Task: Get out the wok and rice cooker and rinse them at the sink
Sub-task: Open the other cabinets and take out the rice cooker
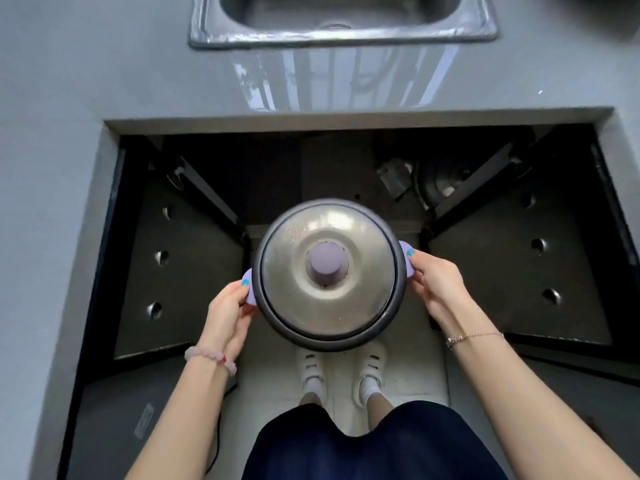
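Observation:
I hold the rice cooker (363,306) in the air in front of the open cabinet under the counter. It has a dark round body, a dull metal lid and a lilac knob (327,259). My left hand (230,311) grips its lilac left handle and my right hand (434,282) grips the right handle. The steel sink (343,36) lies at the top of the view, set into the grey counter. A dark round pan-like object (438,183) sits deep in the cabinet at the right; I cannot tell whether it is the wok.
Both black cabinet doors (180,271) (519,268) stand open to the left and right of me. The grey counter (104,81) wraps around the opening. My feet in white shoes (343,372) stand on a pale tiled floor. A black cord (217,441) hangs at the lower left.

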A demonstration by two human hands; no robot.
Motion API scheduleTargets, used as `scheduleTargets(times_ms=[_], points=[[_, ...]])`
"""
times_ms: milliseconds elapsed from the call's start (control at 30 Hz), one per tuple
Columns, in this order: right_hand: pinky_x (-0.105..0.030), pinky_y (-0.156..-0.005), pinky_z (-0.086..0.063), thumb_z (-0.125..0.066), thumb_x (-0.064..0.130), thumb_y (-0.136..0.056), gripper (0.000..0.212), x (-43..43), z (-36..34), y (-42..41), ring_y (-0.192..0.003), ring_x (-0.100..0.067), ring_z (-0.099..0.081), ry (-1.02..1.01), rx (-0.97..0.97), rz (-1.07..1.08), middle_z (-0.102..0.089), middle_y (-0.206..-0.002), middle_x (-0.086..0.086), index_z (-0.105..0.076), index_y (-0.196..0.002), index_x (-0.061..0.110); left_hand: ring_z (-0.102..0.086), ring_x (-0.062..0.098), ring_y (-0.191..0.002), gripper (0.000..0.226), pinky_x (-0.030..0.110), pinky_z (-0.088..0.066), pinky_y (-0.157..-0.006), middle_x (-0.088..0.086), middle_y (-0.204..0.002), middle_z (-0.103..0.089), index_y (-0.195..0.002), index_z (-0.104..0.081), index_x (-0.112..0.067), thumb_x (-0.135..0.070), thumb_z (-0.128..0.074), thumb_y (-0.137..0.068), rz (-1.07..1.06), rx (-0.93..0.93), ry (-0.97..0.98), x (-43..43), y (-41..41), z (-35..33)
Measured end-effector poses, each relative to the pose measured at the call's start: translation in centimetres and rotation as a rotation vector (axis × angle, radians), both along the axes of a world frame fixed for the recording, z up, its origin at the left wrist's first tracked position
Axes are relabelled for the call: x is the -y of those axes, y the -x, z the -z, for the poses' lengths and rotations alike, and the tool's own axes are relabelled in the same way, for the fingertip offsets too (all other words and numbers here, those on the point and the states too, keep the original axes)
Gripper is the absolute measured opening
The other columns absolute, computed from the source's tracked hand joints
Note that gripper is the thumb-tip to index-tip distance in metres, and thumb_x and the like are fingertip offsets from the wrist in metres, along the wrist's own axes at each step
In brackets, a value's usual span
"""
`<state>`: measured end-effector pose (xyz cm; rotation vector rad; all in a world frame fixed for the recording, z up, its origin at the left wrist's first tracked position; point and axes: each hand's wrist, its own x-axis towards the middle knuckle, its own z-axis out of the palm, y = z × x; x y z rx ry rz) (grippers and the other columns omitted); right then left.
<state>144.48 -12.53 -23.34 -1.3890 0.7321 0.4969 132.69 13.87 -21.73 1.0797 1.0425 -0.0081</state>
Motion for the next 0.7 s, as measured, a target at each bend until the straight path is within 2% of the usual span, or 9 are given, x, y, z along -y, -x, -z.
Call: scheduleTargets(times_ms=[67,133,200,300,433,533,600,700], points=[[-0.024,-0.069,-0.052,-0.055,0.002,-0.09,0.02,0.3,-2.3,1.0,-0.079,-0.017,-0.062,0.033,0.065,0.006,-0.068,-0.091,-0.01,-0.067,-0.106,-0.001,-0.057,0.007,-0.063,0.027,0.015,-0.049,-0.053,-0.002,-0.065,-0.061,-0.076,-0.057,-0.009,-0.004,-0.041,-0.097,-0.004,0.038,-0.045,0.2,0.5,-2.1],[-0.031,-0.078,-0.051,-0.057,0.004,-0.09,0.015,0.4,-4.5,1.8,-0.081,-0.019,-0.063,0.05,0.113,-0.006,-0.07,-0.086,-0.009,-0.07,-0.097,0.002,-0.056,0.005,-0.058,0.031,0.014,-0.047,-0.051,-0.006,-0.055,-0.058,-0.07,-0.052,-0.01,-0.004,-0.04,-0.097,-0.006,0.086,-0.074,0.3,0.8,-4.2],[-0.037,-0.083,-0.05,-0.058,0.006,-0.089,0.014,0.4,-6.8,2.1,-0.085,-0.022,-0.063,0.064,0.161,-0.018,-0.071,-0.09,-0.013,-0.072,-0.087,0.009,-0.054,0.004,-0.052,0.032,0.013,-0.044,-0.047,-0.007,-0.051,-0.056,-0.067,-0.049,-0.01,-0.003,-0.04,-0.097,-0.001,0.133,-0.113,0.3,0.7,-6.6],[-0.037,-0.079,-0.052,-0.06,0.008,-0.089,0.014,0.4,-10.1,1.8,-0.085,-0.023,-0.065,0.088,0.23,-0.019,-0.072,-0.09,-0.014,-0.072,-0.083,0.013,-0.052,0.008,-0.055,0.031,0.012,-0.041,-0.043,-0.001,-0.059,-0.055,-0.069,-0.052,-0.01,-0.005,-0.042,-0.097,0.018,0.173,-0.188,0.2,0.1,-9.8],[-0.036,-0.08,-0.052,-0.057,0.008,-0.091,0.014,0.5,-14.1,1.2,-0.085,-0.022,-0.065,0.123,0.336,-0.026,-0.071,-0.087,-0.01,-0.071,-0.089,0.011,-0.052,0.01,-0.061,0.028,0.012,-0.043,-0.047,0.003,-0.069,-0.056,-0.071,-0.055,-0.01,-0.005,-0.044,-0.097,0.061,0.23,-0.289,0.1,-0.7,-13.0],[-0.028,-0.073,-0.052,-0.053,0.008,-0.093,0.016,0.6,-16.8,0.7,-0.083,-0.018,-0.064,0.155,0.431,-0.056,-0.069,-0.087,-0.008,-0.068,-0.1,0.006,-0.051,0.004,-0.053,0.03,0.012,-0.042,-0.046,-0.003,-0.061,-0.056,-0.068,-0.052,-0.012,-0.007,-0.045,-0.097,0.086,0.264,-0.353,0.1,-1.3,-14.8],[-0.024,-0.068,-0.051,-0.053,0.009,-0.093,0.015,0.6,-18.5,0.1,-0.079,-0.014,-0.063,0.16,0.496,-0.061,-0.068,-0.086,-0.005,-0.067,-0.101,0.007,-0.05,0.003,-0.05,0.031,0.014,-0.041,-0.046,-0.005,-0.058,-0.055,-0.067,-0.051,-0.013,-0.008,-0.044,-0.097,0.096,0.279,-0.391,0.2,-2.0,-16.1],[-0.025,-0.066,-0.05,-0.055,0.011,-0.093,0.015,0.8,-20.5,-0.8,-0.079,-0.014,-0.063,0.172,0.567,-0.06,-0.069,-0.086,-0.003,-0.068,-0.1,0.01,-0.046,0.008,-0.054,0.031,0.021,-0.04,-0.051,-0.007,-0.055,-0.052,-0.066,-0.05,-0.014,-0.008,-0.044,-0.096,0.102,0.305,-0.445,0.1,-3.0,-18.0]])
